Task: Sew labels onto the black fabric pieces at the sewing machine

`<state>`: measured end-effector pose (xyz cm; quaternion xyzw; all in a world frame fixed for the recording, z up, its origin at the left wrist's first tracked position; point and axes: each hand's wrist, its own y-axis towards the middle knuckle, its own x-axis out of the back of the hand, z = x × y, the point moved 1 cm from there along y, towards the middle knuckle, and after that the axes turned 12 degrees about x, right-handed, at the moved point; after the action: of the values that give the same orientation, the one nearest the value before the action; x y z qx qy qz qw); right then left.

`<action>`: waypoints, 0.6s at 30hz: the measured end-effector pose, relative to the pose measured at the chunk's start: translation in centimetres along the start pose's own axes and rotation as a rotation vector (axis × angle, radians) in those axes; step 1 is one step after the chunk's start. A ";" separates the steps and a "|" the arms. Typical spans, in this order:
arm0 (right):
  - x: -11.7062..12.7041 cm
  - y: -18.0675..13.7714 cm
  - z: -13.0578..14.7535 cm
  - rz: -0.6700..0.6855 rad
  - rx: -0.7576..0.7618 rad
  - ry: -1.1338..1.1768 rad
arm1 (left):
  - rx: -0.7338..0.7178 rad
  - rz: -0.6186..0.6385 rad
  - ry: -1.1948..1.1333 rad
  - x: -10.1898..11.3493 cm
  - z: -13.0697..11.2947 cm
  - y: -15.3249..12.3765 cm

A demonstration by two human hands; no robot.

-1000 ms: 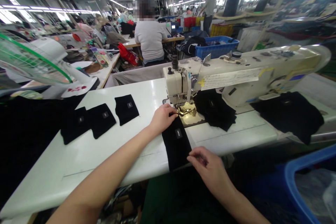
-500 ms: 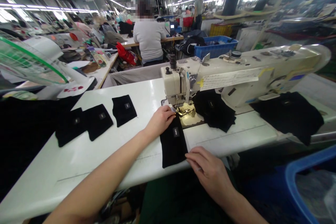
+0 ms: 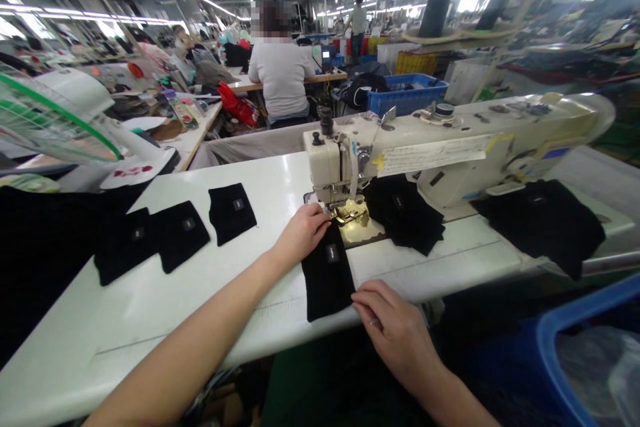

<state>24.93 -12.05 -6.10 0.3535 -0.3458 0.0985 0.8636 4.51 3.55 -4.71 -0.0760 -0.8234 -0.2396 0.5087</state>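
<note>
A black fabric piece (image 3: 325, 287) with a small woven label lies on the white table, its far end at the presser foot of the sewing machine (image 3: 330, 173). My left hand (image 3: 303, 230) pinches its far left edge, close beside the needle area. At the near right corner, my right hand (image 3: 393, 317) grips the cloth edge between thumb and fingers, by the table's front edge. The contact under the left fingertips is partly hidden. Black labelled pieces (image 3: 233, 212) lie apart to the left, and a pile of similar pieces (image 3: 405, 213) sits just right of the needle.
Another black cloth pile (image 3: 545, 227) lies farther right on the table (image 3: 200, 320). A blue bin (image 3: 545, 340) stands at lower right, and a green-rimmed fan (image 3: 55, 113) at left. Ahead, a person in a white top (image 3: 283, 73) sits near a blue basket (image 3: 407, 90).
The whole view has shifted slightly. Both hands keep their hold on the black fabric piece, which stays in nearly the same place at the machine.
</note>
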 end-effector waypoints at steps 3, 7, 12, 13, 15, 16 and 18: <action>0.1 0.1 -0.1 0.028 0.011 -0.020 | -0.034 0.028 0.062 0.4 -0.3 -0.2; 0.2 0.3 -0.2 0.088 0.027 -0.038 | -0.071 0.075 0.148 0.9 -0.7 -0.4; 0.3 0.7 -0.4 0.119 0.008 -0.054 | -0.068 0.089 0.153 1.2 -0.6 -0.2; 0.3 0.7 -0.4 0.121 0.010 -0.056 | -0.067 0.090 0.147 1.1 -0.6 -0.2; 0.4 0.8 -0.4 0.124 0.012 -0.057 | -0.059 0.091 0.146 1.0 -0.4 -0.2; 0.4 0.7 -0.3 0.127 0.010 -0.055 | -0.050 0.092 0.151 1.0 -0.4 -0.2; 0.5 0.6 -0.2 0.137 0.008 -0.048 | -0.028 0.091 0.162 1.2 -0.8 -0.6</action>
<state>25.19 -11.46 -5.52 0.3348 -0.3895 0.1501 0.8448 4.33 2.50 -3.56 -0.1009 -0.7717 -0.2331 0.5830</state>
